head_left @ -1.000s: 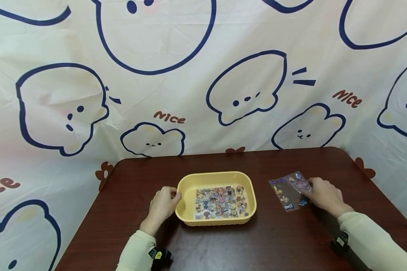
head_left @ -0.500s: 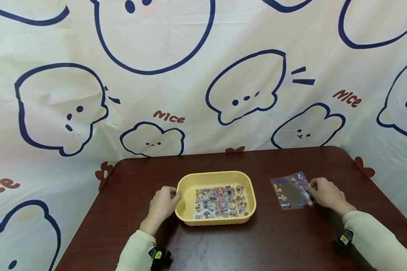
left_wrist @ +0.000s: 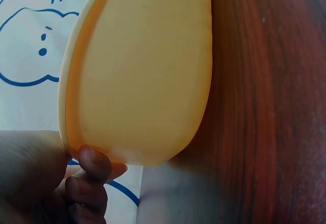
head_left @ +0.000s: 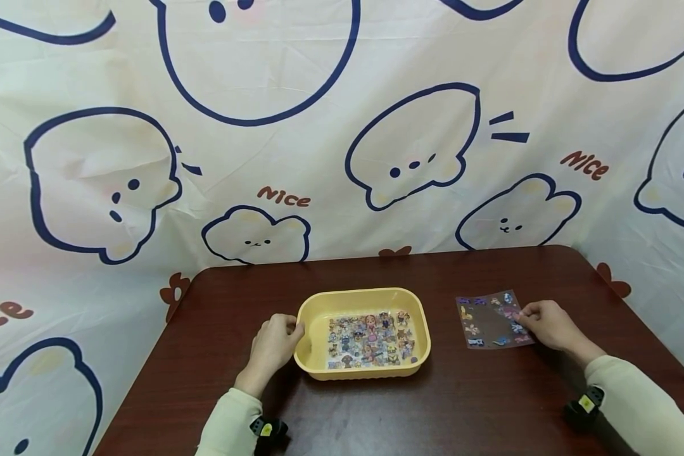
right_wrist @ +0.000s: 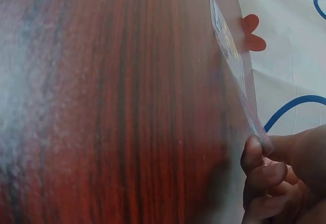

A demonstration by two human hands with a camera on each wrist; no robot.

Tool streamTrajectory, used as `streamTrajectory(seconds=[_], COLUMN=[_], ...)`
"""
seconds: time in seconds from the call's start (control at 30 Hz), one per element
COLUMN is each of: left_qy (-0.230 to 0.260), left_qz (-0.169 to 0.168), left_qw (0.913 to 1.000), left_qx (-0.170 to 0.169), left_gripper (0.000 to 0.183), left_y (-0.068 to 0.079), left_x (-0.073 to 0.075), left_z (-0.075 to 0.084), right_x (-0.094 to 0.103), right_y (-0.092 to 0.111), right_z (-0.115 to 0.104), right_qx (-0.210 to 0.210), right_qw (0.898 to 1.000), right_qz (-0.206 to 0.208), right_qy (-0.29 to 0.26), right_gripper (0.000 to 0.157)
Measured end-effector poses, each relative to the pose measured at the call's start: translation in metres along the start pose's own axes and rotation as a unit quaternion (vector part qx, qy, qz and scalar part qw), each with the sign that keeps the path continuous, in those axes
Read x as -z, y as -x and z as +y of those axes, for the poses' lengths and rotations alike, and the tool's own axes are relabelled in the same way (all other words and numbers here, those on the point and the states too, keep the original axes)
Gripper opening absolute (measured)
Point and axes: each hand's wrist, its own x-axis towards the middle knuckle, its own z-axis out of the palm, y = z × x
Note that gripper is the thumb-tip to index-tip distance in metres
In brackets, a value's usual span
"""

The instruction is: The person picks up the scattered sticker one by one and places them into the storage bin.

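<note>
A shallow yellow plastic tray (head_left: 361, 373) stands on the table, with a sheet of small cartoon character stickers (head_left: 370, 342) lying flat in it. My left hand (head_left: 273, 345) grips the tray's left rim; in the left wrist view the fingers curl at the tray's corner (left_wrist: 137, 81). To the right of the tray, a clear sticker sheet (head_left: 487, 320) with colourful stickers mostly along its edges is pinched at its right edge by my right hand (head_left: 553, 326). The right wrist view shows this sheet (right_wrist: 232, 56) edge-on and tilted, between thumb and fingers, raised over the wood.
The dark brown wooden table (head_left: 376, 418) reaches back to a white cloth backdrop (head_left: 330, 158) printed with blue-outlined cartoon animals. Black wrist devices (head_left: 584, 405) sit at both cuffs. Bare tabletop lies between the tray and the clear sheet.
My right hand has shifted slightly to the right, turning the clear sticker sheet so it sits straighter in view. The left hand and the tray have stayed in place.
</note>
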Motion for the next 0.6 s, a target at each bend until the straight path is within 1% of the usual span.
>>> streamTrajectory(seconds=[0.17,0.6], left_qy=[0.001,0.004], left_qz=[0.001,0.004], left_qw=[1.0000,1.0000], left_qx=[0.000,-0.005], left_gripper=[0.027,0.026], left_y=[0.000,0.000], left_x=[0.000,-0.001], left_z=[0.000,-0.001], right_x=[0.001,0.003], right_y=[0.001,0.004], right_z=[0.000,-0.009], right_qx=[0.004,0.002], right_qw=[1.000,0.999], right_qz=[0.008,0.007], right_qy=[-0.007,-0.042], right_gripper=[0.022,0.023])
